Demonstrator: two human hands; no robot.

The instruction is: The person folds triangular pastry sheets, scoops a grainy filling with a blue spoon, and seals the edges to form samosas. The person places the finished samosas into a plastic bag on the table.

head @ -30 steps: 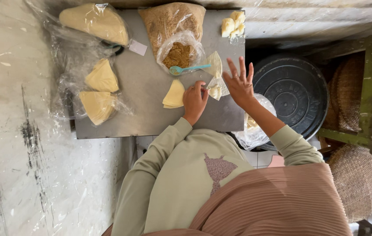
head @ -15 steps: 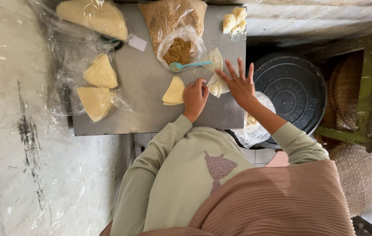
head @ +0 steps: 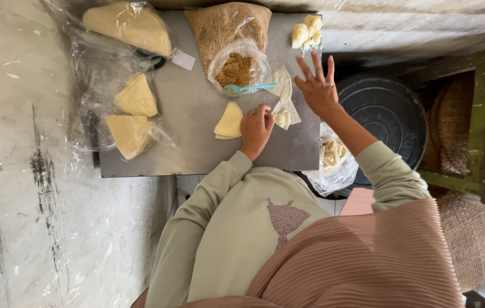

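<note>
My left hand (head: 255,130) rests on the grey metal tabletop (head: 191,142), its fingers curled onto a small folded pale pastry piece (head: 282,118) that lies on a thin triangular wrapper sheet (head: 292,112). My right hand (head: 318,86) hovers just beyond it, fingers spread and holding nothing. Another wrapper sheet (head: 281,83) lies under that hand's left side. A small stack of yellow triangular wrappers (head: 229,121) sits left of my left hand. A turquoise spoon (head: 247,88) rests in an open bag of brown crumbly filling (head: 237,68).
Plastic bags of yellow triangular wrappers (head: 133,114) and a larger bagged one (head: 131,25) lie at the left. Folded pieces (head: 306,31) sit at the far right corner. A bag of rolled pieces (head: 333,159) hangs off the table beside a black round lid (head: 390,114).
My right hand has lifted and moved farther away across the table with its fingers still spread. My left hand has stayed on the folded piece.
</note>
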